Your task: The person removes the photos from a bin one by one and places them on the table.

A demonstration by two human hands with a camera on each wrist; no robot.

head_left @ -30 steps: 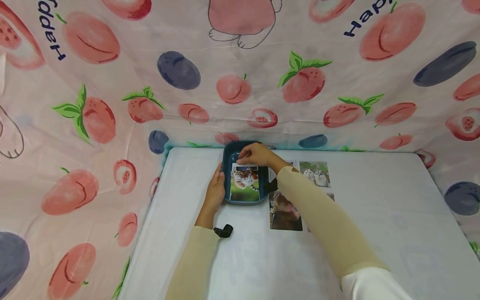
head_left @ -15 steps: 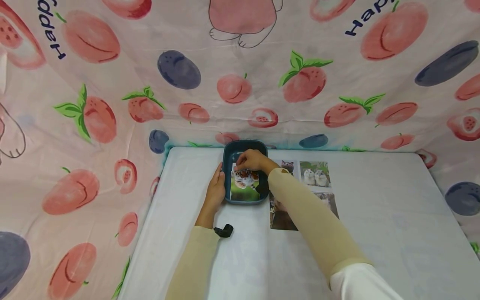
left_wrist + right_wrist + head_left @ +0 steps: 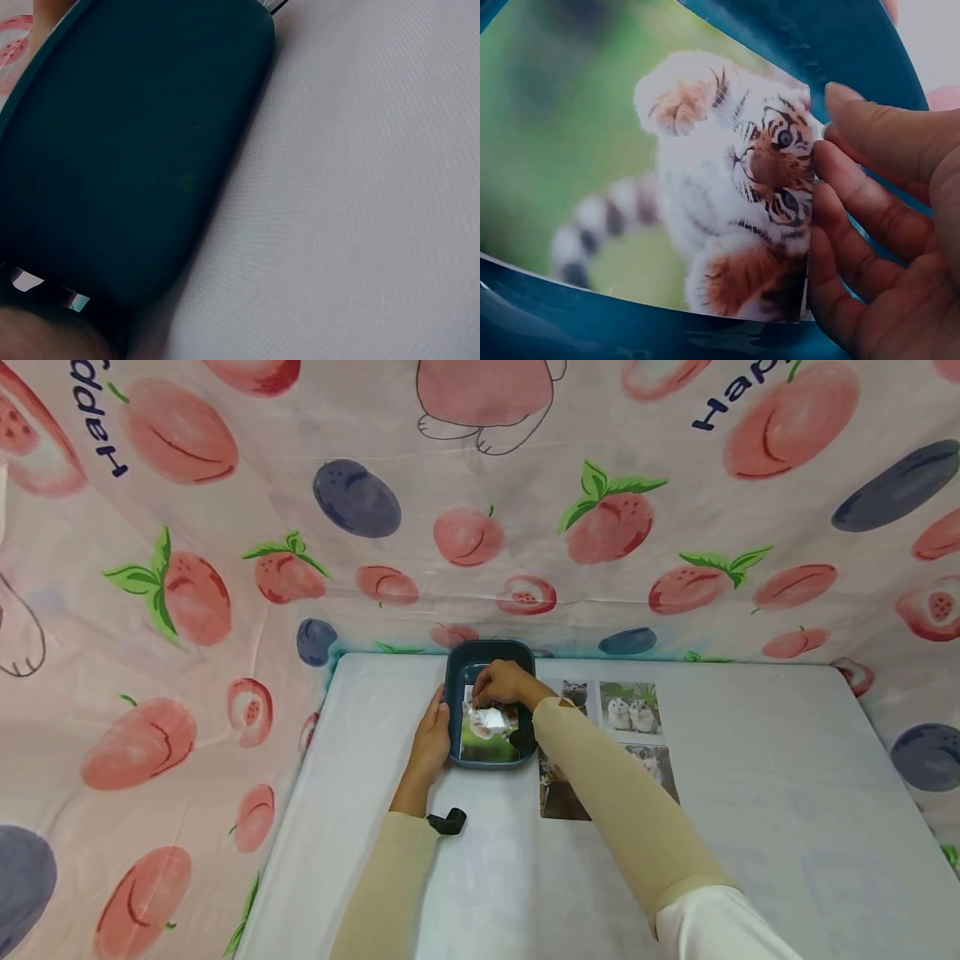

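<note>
A dark teal plastic tray (image 3: 491, 650) stands at the table's far edge, with a tiger-cub photo card (image 3: 615, 150) inside. The card's green lower part faces the near end of the tray. My right hand (image 3: 504, 683) reaches in from the right and pinches the card's far edge; in the right wrist view its fingertips (image 3: 826, 206) line that edge, the thumb alongside. My left hand (image 3: 431, 735) rests against the outside of the tray's left wall with fingers straight. Only the tray's dark outer wall (image 3: 142, 150) and part of the hand show in the left wrist view.
Right of the tray, several animal photo cards lie on the white table (image 3: 787, 777), among them one with two white animals (image 3: 630, 708) and a darker one (image 3: 562, 797) partly under my right sleeve. A fruit-print cloth (image 3: 525, 527) hangs behind the table.
My right hand has moved slightly nearer and lower into the tray, over the card's far end. A bright glare now shows on the card. The left hand and tray have stayed put.
</note>
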